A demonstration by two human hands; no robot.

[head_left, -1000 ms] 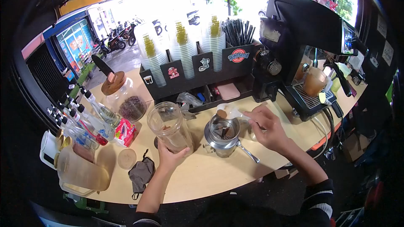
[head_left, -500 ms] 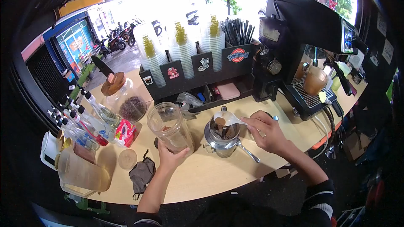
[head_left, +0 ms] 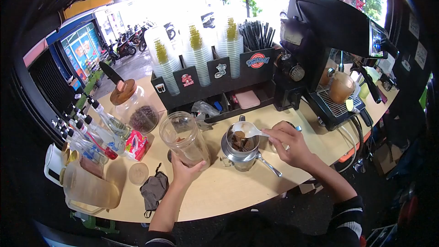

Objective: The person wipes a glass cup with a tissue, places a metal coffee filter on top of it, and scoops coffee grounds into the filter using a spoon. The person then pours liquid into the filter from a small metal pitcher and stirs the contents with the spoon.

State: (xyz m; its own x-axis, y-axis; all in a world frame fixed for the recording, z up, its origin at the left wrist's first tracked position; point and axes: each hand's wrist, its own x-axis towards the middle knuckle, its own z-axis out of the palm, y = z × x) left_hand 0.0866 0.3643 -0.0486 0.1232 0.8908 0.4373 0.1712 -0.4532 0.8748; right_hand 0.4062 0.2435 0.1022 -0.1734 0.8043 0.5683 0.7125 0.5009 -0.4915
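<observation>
The desk is pale tan wood. A clear glass jar holds a little brown at its base, and the white spoon sits over a silver metal filter cup with dark brown contents. Near left lie a dark grey mask and a beige lid. The far cup rack is black with red and white stickers. The sleeve is black with thin white stripes. The coffee machine is black.
</observation>
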